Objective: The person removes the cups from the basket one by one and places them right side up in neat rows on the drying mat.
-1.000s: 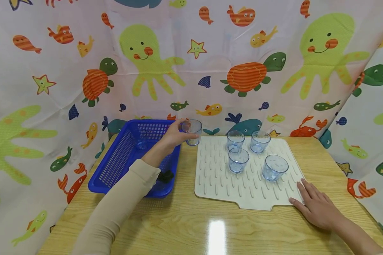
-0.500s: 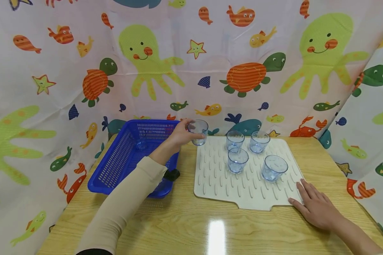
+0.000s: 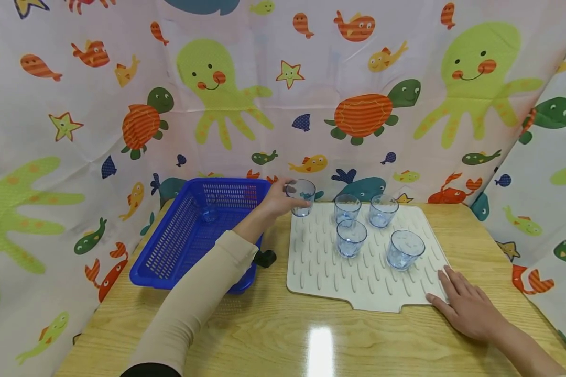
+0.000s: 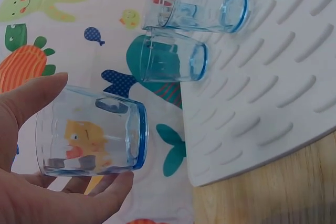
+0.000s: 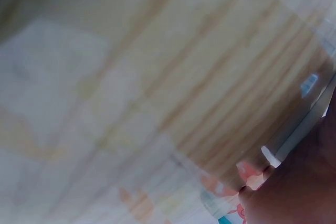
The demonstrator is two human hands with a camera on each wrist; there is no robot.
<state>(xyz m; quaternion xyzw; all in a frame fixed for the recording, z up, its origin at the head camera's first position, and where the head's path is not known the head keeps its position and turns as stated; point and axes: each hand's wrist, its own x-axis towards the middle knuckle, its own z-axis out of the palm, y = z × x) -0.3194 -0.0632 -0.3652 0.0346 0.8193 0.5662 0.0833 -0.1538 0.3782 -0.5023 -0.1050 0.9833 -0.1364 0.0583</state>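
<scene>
My left hand (image 3: 274, 203) grips a clear bluish glass tumbler (image 3: 304, 198) above the back left corner of a white ridged drying mat (image 3: 320, 283). In the left wrist view, thumb and fingers wrap the sides of this held tumbler (image 4: 102, 132), and its thick blue base points toward the mat. Several matching tumblers stand on the mat, among them a front right one (image 3: 405, 251) and a middle one (image 3: 351, 240). My right hand (image 3: 471, 309) lies flat with its fingertips on the mat's front right edge. The right wrist view is mostly blurred tabletop.
A blue plastic basket (image 3: 146, 262) stands left of the mat, with one more tumbler (image 3: 209, 209) inside it. The wooden table (image 3: 264, 335) extends in front. A curtain with sea animals (image 3: 283, 125) hangs close behind and at both sides.
My left hand has carried the tumbler to the right, from beside the basket's rim to over the mat's back left corner. The right hand has stayed in place.
</scene>
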